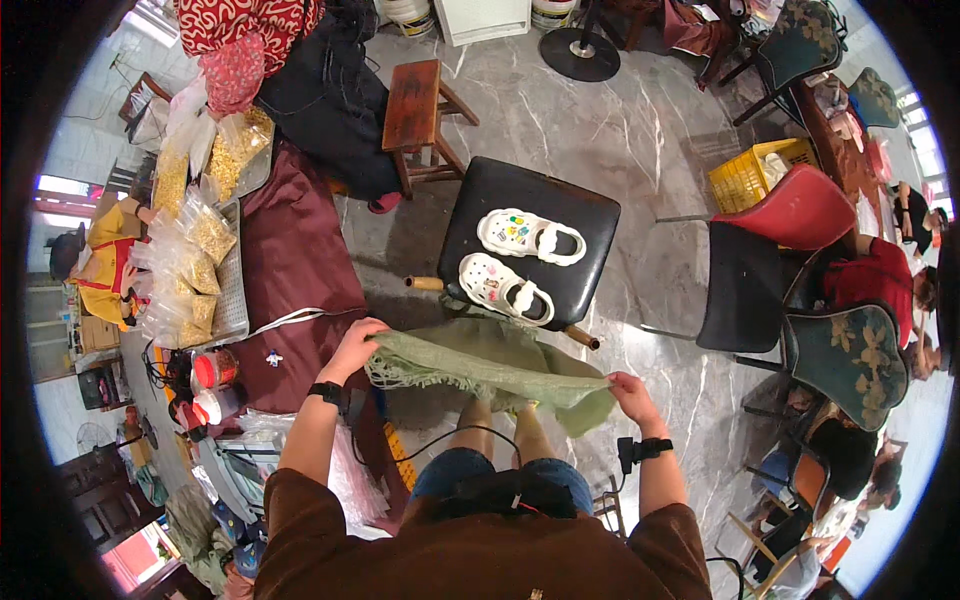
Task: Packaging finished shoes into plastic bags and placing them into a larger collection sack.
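A light green fringed scarf [480,368] is stretched between my two hands in front of my legs. My left hand [357,348] pinches its left end, where the fringe shows. At the other end, my right hand [632,394] grips a corner, and a loose fold droops below it. Just beyond the scarf stands a black padded chair seat [585,225]. Two white clogs with small colourful charms lie on it, a farther clog [512,233] and a nearer clog [487,280]. Neither hand touches them.
To the left, a table with a maroon cover [300,250] carries bags of yellow food pieces [205,235] and red-lidded jars [212,369]. A wooden stool [412,105] stands ahead. On the right are a black chair [742,285], a yellow crate [745,178] and several seated people.
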### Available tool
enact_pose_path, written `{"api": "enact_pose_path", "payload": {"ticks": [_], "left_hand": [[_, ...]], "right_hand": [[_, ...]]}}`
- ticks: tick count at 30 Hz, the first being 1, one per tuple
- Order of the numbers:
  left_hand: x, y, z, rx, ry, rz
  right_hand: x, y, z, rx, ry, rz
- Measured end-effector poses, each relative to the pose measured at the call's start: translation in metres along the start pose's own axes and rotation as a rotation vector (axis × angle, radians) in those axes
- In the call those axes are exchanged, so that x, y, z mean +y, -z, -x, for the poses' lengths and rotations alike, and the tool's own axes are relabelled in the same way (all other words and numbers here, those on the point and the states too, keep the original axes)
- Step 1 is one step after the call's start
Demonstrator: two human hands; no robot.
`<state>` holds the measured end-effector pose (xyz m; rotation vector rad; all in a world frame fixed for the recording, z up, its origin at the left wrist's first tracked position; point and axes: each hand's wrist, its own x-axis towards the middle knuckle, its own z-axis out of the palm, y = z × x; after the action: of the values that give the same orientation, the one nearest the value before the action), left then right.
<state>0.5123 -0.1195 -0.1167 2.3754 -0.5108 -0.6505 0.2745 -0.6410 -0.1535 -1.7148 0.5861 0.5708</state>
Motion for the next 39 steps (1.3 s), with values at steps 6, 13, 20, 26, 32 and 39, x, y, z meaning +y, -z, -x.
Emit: {"api": "enact_pose_path", "payload": {"ticks": [6, 13, 20, 26, 32, 39], "left_hand": [[0.019, -0.022, -0.055, 0.258, 0.361, 0.931], [-0.032, -0.062, -0.137, 0.471, 0.362, 0.580], [-0.023, -0.047, -0.147, 0.412, 0.221, 0.080], [0.015, -0.009, -0.113, 0.138, -0.291, -0.187], [-0.007, -0.038, -0.102, 0.222, 0.097, 0.331], [0.001, -0.053, -0.115, 0.196, 0.156, 0.246]], "right_hand": [[-0.017, -0.003, -0.036, 0.362, 0.206, -0.205], [0.003, -0.006, -0.099, 0.645, 0.160, -0.275], [0.068, -0.014, -0.100, 0.259, -0.437, -0.533], [0.065, -0.014, -0.103, 0.436, -0.274, -0.162], [-0.047, -0.014, -0.104, 0.385, -0.210, 0.763], [-0.138, -0.063, -0.173, 0.275, 0.548, 0.888]]}}
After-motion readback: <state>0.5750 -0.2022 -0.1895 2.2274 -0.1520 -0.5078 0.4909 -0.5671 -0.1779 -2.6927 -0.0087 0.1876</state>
